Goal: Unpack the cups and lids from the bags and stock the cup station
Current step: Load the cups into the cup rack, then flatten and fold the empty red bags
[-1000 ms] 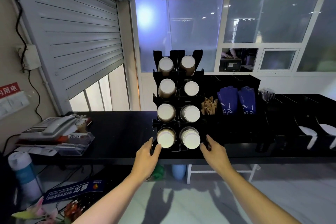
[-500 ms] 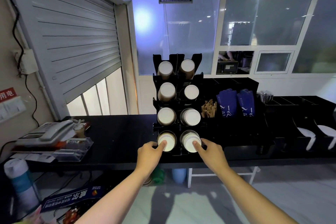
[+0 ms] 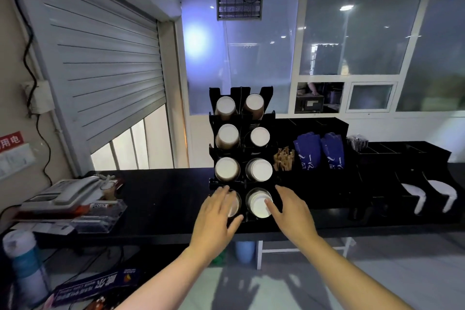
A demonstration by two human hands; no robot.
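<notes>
A black cup rack (image 3: 212, 148) stands on the black counter (image 3: 163, 196), with two columns of paper cup stacks whose white bottoms face me. My left hand (image 3: 219, 211) lies flat, fingers spread, over the bottom left cup stack (image 3: 235, 205) and covers most of it. My right hand (image 3: 289, 209) is open with its fingertips on the bottom right cup stack (image 3: 258, 202). Neither hand grips anything. White lids (image 3: 415, 195) sit in black holders at the far right.
Beside the rack stand brown stir sticks (image 3: 284, 158), blue sleeves (image 3: 318, 151) and black divided trays (image 3: 402, 153). A telephone (image 3: 65, 191) and a clear tray (image 3: 100, 214) lie at the counter's left end. A roller shutter and glass panels close the back.
Both hands have moved from the rack's sides onto the bottom row of cup stacks. My left hand now covers the left stack. The view has tilted upward a little.
</notes>
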